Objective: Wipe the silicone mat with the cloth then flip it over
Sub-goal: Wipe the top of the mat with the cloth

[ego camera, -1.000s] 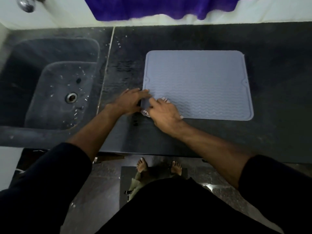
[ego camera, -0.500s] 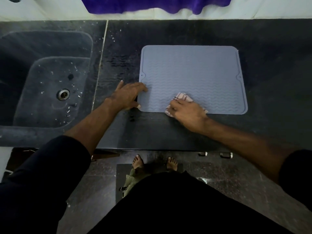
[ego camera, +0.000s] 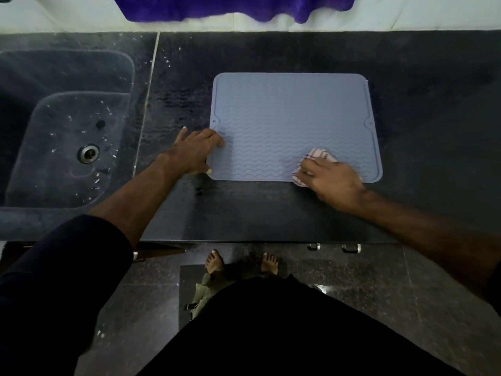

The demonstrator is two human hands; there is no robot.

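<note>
Countertop (ego camera: 271, 210): right hand (ego camera: 332, 181) flat on cloth (ego camera: 317, 156)

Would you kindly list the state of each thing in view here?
Silicone mat: flat on countertop, ridged side up.
Cloth: bunched under right hand, on mat.
Right hand: gripping cloth.
Left hand: open, pressing mat's left edge.
Sink: empty, speckled with debris.

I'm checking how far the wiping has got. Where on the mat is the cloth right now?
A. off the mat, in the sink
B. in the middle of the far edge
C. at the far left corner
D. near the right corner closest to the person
D: the right hand presses the striped cloth onto the mat near its near right corner, while the left hand rests on the left edge.
</note>
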